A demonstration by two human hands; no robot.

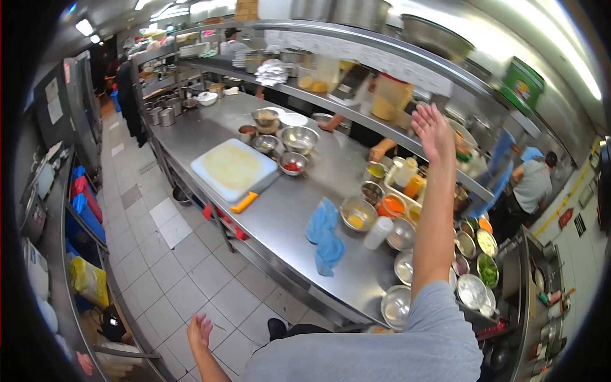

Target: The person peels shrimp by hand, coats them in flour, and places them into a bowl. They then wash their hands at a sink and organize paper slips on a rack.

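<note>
My right hand [434, 132] is raised at the end of an outstretched arm, near the upper shelf, its fingers spread and nothing held. Low at the left, over the tiled floor, my left hand [200, 331] hangs with fingers apart and empty. On the steel counter lie a white cutting board [234, 169], an orange-handled knife [244, 202] at its corner, and a crumpled blue cloth [326, 237]. Beside my right forearm are a white squeeze bottle [379, 233], a bowl with yellow contents [358, 214] and a container of orange sauce [391, 205].
Steel bowls [299, 139] stand behind the board. A long shelf [356, 109] crosses over the counter, with a co-worker's hands [382, 149] beneath it. Another person [533, 183] is at the far right, and a dark-clothed person [128, 102] stands in the left aisle.
</note>
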